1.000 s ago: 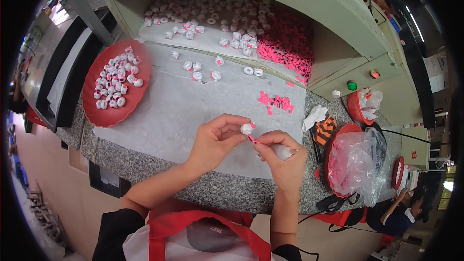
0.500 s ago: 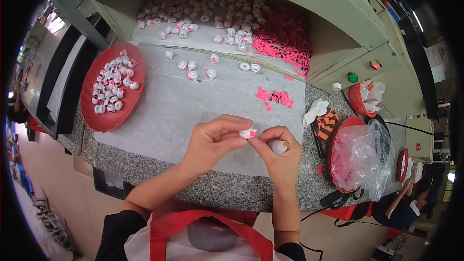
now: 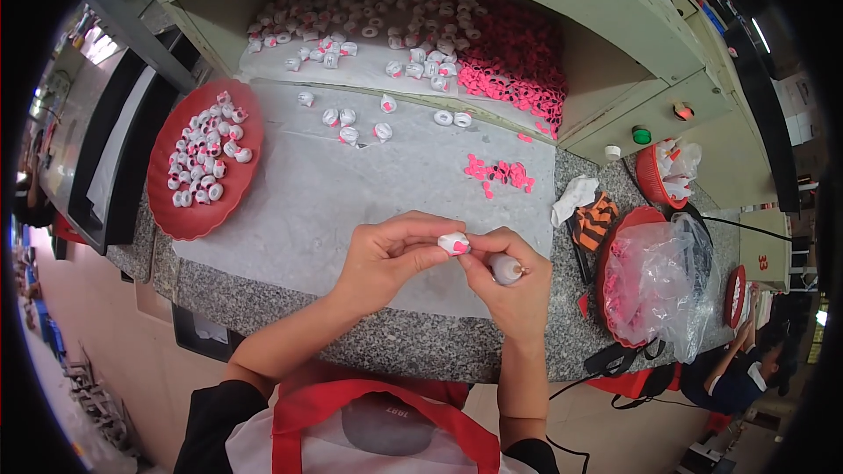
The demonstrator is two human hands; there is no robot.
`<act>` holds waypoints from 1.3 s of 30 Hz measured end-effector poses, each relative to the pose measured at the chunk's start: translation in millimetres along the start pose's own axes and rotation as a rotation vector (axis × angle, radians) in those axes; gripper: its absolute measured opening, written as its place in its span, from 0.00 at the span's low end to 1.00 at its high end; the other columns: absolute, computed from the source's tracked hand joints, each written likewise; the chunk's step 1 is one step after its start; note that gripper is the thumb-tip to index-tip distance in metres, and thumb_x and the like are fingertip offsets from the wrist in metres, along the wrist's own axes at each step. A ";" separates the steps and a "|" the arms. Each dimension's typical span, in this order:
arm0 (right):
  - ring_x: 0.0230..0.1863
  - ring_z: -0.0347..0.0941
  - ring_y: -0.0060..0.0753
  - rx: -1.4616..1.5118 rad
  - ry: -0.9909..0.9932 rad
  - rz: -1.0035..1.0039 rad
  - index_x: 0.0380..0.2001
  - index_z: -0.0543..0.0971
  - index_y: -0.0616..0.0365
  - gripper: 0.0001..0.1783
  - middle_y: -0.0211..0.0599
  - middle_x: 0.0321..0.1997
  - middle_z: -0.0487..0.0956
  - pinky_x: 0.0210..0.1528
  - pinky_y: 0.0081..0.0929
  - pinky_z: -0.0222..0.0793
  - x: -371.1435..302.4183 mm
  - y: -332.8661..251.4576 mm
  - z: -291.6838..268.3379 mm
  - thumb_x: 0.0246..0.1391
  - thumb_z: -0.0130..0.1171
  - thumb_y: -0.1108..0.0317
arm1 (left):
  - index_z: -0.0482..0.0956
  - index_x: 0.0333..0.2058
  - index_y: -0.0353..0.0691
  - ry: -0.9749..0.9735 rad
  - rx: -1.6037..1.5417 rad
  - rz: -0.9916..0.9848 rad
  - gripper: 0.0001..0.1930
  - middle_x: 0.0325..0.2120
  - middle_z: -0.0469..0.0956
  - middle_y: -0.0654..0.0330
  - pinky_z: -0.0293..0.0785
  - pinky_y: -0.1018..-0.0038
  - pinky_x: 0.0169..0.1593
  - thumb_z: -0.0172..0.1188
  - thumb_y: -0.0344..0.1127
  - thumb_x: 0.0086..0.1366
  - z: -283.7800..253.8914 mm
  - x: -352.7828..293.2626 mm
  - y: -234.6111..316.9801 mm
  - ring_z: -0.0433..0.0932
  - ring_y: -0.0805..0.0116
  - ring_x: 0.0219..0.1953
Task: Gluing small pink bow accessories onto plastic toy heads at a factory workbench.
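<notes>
The left grip [image 3: 376, 259], a bare hand, is closed on a small rounded white piece [image 3: 449, 241], with the thumb below and the fingers above. This piece is raised over the counter [image 3: 255, 298], near the person's body. A pink patch [image 3: 459, 247] shows on its right side. The right grip [image 3: 516, 285] touches this side with its fingertips, and it also holds a small pale bottle [image 3: 505, 268] tucked inside the palm. I judge that the step in hand is to press the pink patch onto the white piece and make it lie flat. The next move, I think, calls for a steady left grip and light pressure from the right fingertips, so the patch does not slip; the bottle should not tip over the piece.

Under the hands there is a grey-white paper sheet [image 3: 290, 184]. On it, beyond the right grip, lies a small pile of pink patches [image 3: 499, 174]; farther to the left, loose white pieces [image 3: 349, 135]. A red plate [image 3: 162, 193] at the left carries many white pieces with pink parts. At the back, the shelf holds a white heap [image 3: 369, 9] and a pink heap [image 3: 518, 79].
</notes>
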State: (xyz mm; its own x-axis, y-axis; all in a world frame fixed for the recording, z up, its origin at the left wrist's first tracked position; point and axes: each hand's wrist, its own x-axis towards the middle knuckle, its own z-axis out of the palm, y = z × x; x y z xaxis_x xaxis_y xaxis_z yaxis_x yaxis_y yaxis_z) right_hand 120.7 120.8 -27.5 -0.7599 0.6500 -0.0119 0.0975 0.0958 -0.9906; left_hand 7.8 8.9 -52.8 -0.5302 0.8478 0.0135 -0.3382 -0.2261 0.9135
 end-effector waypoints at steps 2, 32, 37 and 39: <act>0.23 0.63 0.10 -0.006 0.002 -0.003 0.28 0.76 0.63 0.09 0.25 0.22 0.72 0.24 0.10 0.57 -1.2 -2.2 1.1 0.38 0.60 0.81 | 0.73 0.40 0.31 -0.006 0.007 0.002 0.14 0.41 0.72 0.52 0.70 0.75 0.47 0.53 0.18 0.53 0.5 -0.8 -0.4 0.72 0.67 0.42; 0.23 0.68 0.20 0.174 0.011 0.009 0.25 0.72 0.63 0.07 0.45 0.37 0.75 0.23 0.16 0.67 8.6 23.7 18.3 0.40 0.59 0.79 | 0.72 0.36 0.31 0.326 0.550 0.136 0.11 0.33 0.75 0.58 0.71 0.80 0.37 0.55 0.20 0.53 -54.2 -1.9 30.8 0.75 0.73 0.34; 0.27 0.68 0.20 0.032 0.033 0.127 0.31 0.67 0.61 0.13 0.36 0.35 0.70 0.28 0.18 0.70 12.3 27.3 15.4 0.41 0.55 0.82 | 0.74 0.38 0.40 0.902 1.816 0.525 0.15 0.32 0.74 0.58 0.71 0.73 0.34 0.59 0.26 0.48 -144.9 1.5 57.8 0.72 0.65 0.33; 0.29 0.68 0.21 0.067 -0.020 0.076 0.33 0.66 0.60 0.14 0.34 0.35 0.68 0.29 0.19 0.70 9.3 32.8 23.9 0.41 0.53 0.83 | 0.76 0.35 0.41 0.733 1.574 0.608 0.14 0.32 0.73 0.58 0.71 0.68 0.31 0.60 0.29 0.45 -99.6 38.8 42.9 0.69 0.60 0.39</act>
State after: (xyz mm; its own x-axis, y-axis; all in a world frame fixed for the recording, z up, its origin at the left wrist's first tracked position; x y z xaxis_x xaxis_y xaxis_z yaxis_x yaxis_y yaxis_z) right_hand 101.5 111.9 -63.3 -0.7648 0.6381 -0.0890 0.1126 -0.0037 -0.9936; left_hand -104.8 -15.6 -53.6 -0.6245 0.3777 0.6836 0.7329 0.5860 0.3457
